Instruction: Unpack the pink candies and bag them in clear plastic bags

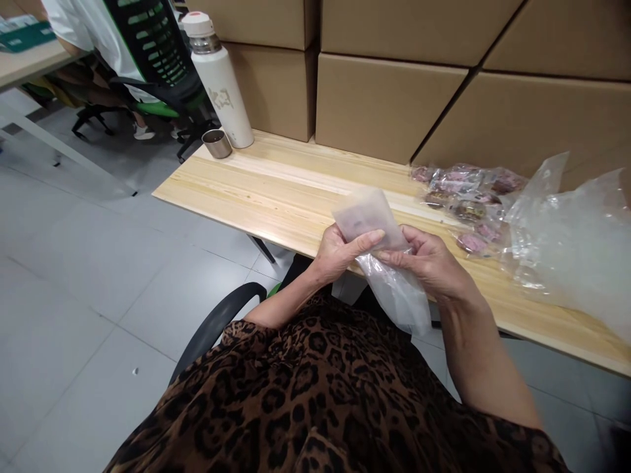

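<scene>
Over the table edge, both hands (382,253) pinch a frosted pouch (367,220) (something dark inside, perhaps).

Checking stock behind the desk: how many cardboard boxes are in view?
6, stacked against the table's back edge: upper left, lower left, upper middle, lower middle, upper right, lower right. More may be hidden beyond the frame.

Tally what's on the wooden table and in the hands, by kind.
White flask: 1
Metal cup: 1
Frosted pouch, held in both hands, left hand and right hand: 1
Heap of clear plastic bags: 1
Wrapped pink and brown packets: cannot tell exactly, several overlapping
Total: 4 plus the packets
</scene>
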